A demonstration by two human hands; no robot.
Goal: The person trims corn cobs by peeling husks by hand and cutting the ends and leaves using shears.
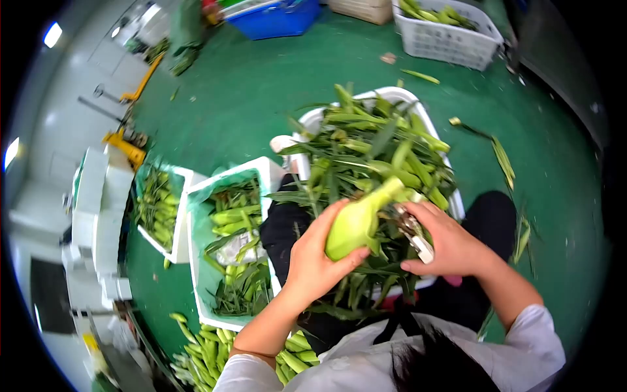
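Observation:
My left hand [318, 255] is closed around the thick end of a pale green ear of corn in its husk [349, 232], its stalk end pointing up and right. Beside the stalk, my right hand [450, 243] grips a small metal tool with a white end [418, 243]; fingers and blur hide its exact kind. Both hands are above a white basket [428, 116] heaped with green husks and leaves [372, 137], which stands between my knees.
Left of my leg stand a lined white foam box [198, 274] and another foam box [181, 228], both holding corn. More ears [209, 353] lie below them. A blue crate [274, 23], a white crate [450, 51] and a yellow pallet jack [127, 149] stand farther off.

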